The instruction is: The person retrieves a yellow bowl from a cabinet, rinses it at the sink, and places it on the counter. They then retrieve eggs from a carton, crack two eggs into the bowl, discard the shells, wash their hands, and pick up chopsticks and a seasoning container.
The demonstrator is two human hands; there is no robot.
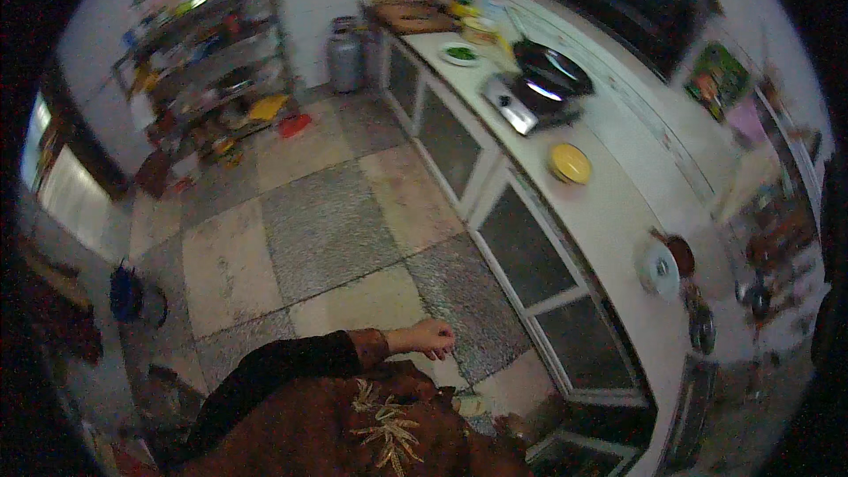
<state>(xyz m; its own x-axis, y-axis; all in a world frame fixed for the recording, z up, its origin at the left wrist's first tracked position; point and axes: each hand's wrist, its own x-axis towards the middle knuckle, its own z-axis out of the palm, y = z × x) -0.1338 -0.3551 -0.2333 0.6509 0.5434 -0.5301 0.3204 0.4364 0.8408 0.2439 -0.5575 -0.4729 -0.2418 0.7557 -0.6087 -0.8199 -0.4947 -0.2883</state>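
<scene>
My left hand is held out in front of my body above the tiled floor, its fingers loosely bent and nothing seen in them. A dark sleeve with a brown cuff covers that arm. Low by my right side, a dim blurred shape may be my right hand; whether it holds anything is not visible. The cabinet doors under the long counter are to the right of my left hand. On that counter sits a yellow bowl, apart from both hands.
A black wok rests at the stove, with a plate of chopped greens farther along. Nearer lies a white lid or dish. A gas cylinder and a loaded shelf rack stand at the back. Something blue is at left.
</scene>
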